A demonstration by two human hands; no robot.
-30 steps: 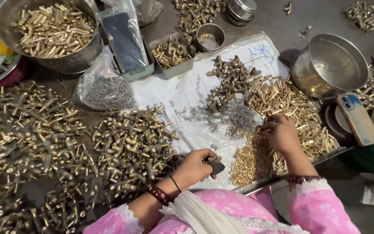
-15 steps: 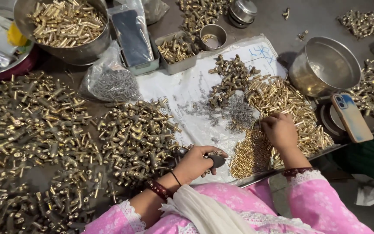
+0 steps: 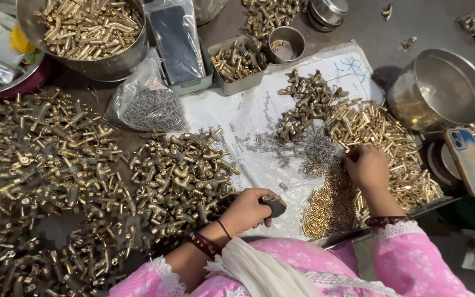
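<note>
Left hand (image 3: pixel 246 212) has its grip closed on a brass fitting (image 3: pixel 273 204) at the sheet's (image 3: pixel 237 118) near edge; right hand (image 3: pixel 365 168) pinches among small brass pins (image 3: pixel 336 203), grip contents unclear; farther off, an empty steel bowl (image 3: pixel 441 88).

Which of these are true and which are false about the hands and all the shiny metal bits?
1. The left hand holds a small dark metal part. True.
2. The right hand rests inside the empty steel bowl. False: it is on the pile of small brass pieces.
3. A phone lies right of that pile. True.
4. The big bowl top left is empty. False: it holds brass pieces.
</note>
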